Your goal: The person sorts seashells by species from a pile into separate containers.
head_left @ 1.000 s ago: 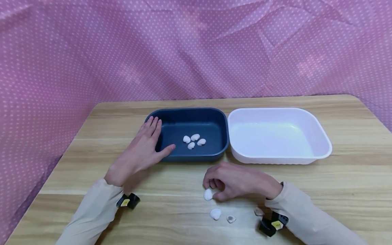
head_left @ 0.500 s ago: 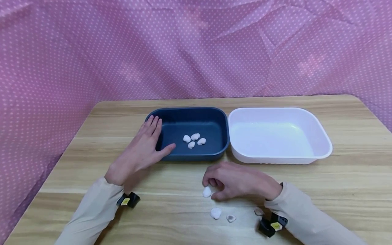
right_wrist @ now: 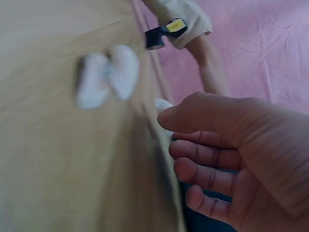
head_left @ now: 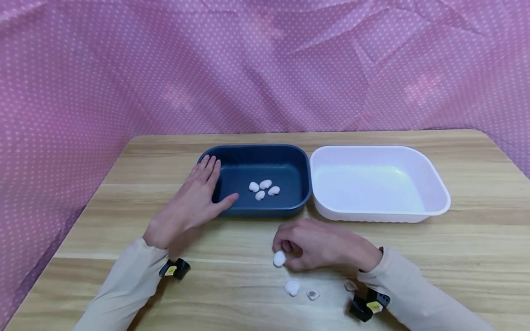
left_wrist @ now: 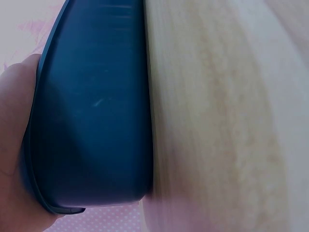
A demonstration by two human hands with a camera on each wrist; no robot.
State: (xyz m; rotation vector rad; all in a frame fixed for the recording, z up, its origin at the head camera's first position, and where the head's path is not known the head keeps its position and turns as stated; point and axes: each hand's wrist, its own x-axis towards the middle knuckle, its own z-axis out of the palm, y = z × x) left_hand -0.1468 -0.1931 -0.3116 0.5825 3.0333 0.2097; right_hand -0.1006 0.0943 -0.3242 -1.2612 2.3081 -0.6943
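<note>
My right hand (head_left: 316, 244) pinches a white ribbed seashell (head_left: 279, 258) between thumb and fingers, low over the front of the table. In the right wrist view the thumb covers part of that seashell (right_wrist: 163, 105). Flat on the left end of the dark blue basin (head_left: 248, 213) rests my left hand (head_left: 188, 202), fingers straight along its rim and thumb over the front edge. Several white seashells (head_left: 259, 195) lie together on the basin's floor. Nearer the front, a white seashell (head_left: 292, 288) and a greyish seashell (head_left: 313, 294) lie on the wood.
A white basin (head_left: 374, 216) stands directly right of the blue one, with no shells seen in it. Beside the right wrist camera lies a brownish shell (head_left: 350, 285). Pink dotted cloth (head_left: 265, 69) hangs behind the wooden table (head_left: 232, 285).
The pinched seashell has shifted slightly left and up with my right fingers. My left hand keeps its place on the blue basin.
</note>
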